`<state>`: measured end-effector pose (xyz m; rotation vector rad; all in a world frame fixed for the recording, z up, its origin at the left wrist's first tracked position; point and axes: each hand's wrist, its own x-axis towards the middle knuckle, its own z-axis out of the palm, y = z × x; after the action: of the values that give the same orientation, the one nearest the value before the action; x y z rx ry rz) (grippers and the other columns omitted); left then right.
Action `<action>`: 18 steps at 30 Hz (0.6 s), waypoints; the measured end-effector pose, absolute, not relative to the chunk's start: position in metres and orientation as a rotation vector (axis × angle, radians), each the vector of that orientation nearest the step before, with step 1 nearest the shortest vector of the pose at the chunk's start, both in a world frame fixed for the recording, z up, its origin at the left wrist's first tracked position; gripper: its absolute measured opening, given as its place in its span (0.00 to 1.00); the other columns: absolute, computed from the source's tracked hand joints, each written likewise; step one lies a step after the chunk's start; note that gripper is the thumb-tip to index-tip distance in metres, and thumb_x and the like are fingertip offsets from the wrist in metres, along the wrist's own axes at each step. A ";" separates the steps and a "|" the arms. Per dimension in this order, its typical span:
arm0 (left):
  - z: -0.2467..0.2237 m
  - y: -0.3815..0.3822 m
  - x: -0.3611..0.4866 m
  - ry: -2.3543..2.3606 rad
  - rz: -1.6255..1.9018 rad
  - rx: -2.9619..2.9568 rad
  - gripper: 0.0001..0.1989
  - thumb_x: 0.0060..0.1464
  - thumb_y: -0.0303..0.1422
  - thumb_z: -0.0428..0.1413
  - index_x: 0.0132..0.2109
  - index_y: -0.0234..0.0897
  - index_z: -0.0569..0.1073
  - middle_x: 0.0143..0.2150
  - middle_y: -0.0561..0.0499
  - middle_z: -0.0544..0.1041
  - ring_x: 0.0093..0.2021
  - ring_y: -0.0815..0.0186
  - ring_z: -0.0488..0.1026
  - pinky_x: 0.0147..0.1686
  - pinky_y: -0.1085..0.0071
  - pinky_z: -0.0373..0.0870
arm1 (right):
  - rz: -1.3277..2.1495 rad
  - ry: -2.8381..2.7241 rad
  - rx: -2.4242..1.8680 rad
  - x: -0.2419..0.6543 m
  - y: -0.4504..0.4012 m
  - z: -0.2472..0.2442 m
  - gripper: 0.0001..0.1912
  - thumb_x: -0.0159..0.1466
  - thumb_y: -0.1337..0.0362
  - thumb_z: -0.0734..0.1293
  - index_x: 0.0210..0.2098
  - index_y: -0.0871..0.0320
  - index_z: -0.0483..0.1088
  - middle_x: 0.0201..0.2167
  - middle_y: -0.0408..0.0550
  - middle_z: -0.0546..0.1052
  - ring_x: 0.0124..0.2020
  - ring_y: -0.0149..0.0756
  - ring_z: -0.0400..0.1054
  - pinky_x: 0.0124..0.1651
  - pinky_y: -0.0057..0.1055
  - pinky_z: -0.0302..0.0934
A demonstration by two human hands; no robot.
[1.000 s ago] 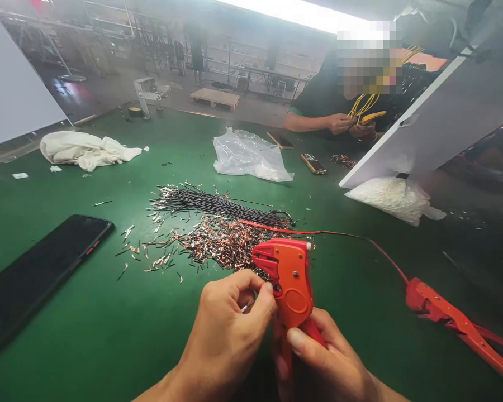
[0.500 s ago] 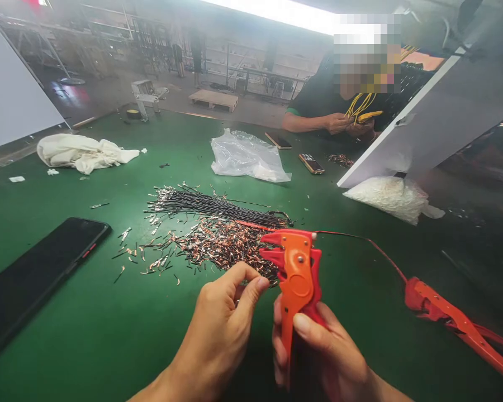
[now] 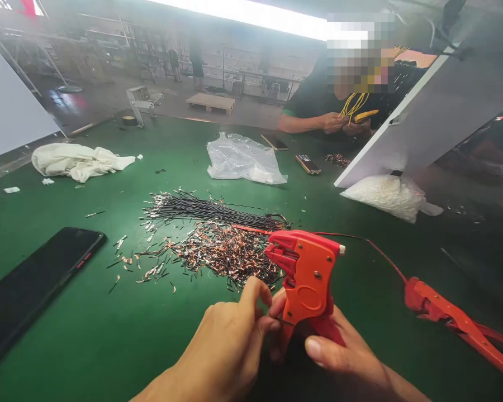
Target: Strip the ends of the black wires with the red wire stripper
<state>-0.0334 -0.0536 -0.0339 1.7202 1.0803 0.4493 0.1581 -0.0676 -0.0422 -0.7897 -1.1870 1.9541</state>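
My right hand is wrapped round an orange and red wire stripper, its red jaws pointing left and its handle upright. Beside its handle, my left hand pinches thumb and forefinger together. A thin dark wire shows at those fingertips, running toward the handle; most of it is hidden. My right forefinger almost meets the left fingertips there. Behind the hands lies a heap of short black and copper wire offcuts. A bundle of long black wires with metal-tipped ends rests just beyond it.
A second orange wire stripper lies at right. At left is a black phone, with a white cloth farther back. A clear plastic bag and a tied bag of white bits also lie there. Across the table, a person handles yellow wires.
The wire stripper has tilted and shifted right, and its jaws look closer together. My left hand has moved right, up to the right fingers. The whole view has shifted slightly.
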 end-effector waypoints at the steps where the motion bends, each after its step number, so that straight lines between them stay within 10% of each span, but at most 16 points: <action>1: -0.034 -0.053 -0.034 1.101 0.465 1.699 0.03 0.61 0.29 0.43 0.41 0.43 0.57 0.27 0.54 0.80 0.23 0.67 0.72 0.26 0.75 0.60 | 1.959 -1.198 -0.776 0.159 -0.067 -0.043 0.23 0.58 0.52 0.68 0.48 0.59 0.69 0.31 0.50 0.75 0.36 0.41 0.68 0.42 0.36 0.59; 18: -0.031 -0.055 -0.038 1.040 0.508 1.752 0.04 0.60 0.30 0.42 0.43 0.42 0.56 0.21 0.58 0.74 0.16 0.69 0.62 0.19 0.74 0.52 | 2.086 -1.118 -0.585 0.167 -0.063 -0.052 0.22 0.57 0.58 0.69 0.50 0.62 0.71 0.34 0.52 0.76 0.34 0.41 0.73 0.39 0.35 0.63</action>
<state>-0.0379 -0.0555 -0.0307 1.7523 1.0397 0.5078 0.1665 -0.0632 -0.0522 -0.5851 -1.1183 2.0856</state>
